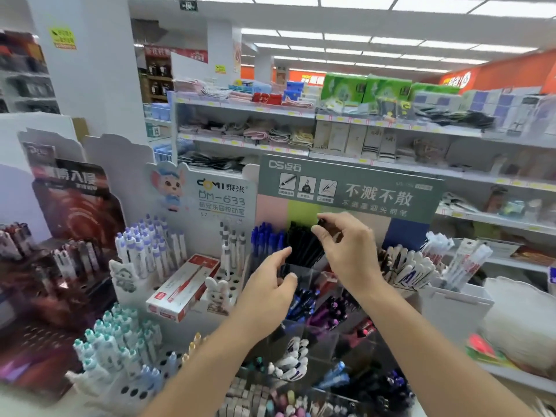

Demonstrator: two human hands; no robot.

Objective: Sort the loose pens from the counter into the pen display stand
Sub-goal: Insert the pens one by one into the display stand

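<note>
Nearest me, clear bins of mixed pens (301, 361) crowd under both forearms. My left hand (267, 285) curls its fingers on the rim of a clear compartment (304, 276). My right hand (346, 248) pinches a black pen (320, 221) above the black pens (304, 245) in the pen display stand (349, 188), blue pens (266, 237) tight alongside.

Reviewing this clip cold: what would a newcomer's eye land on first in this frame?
Two bare hands meet mid-frame over a bunch of upright black pens: the right hand pinches the top of one, and the left hand curls round a small dark thing just below. Behind them rises a grey-green display header card with white Chinese lettering, with blue pens standing to the left of the black ones.
</note>
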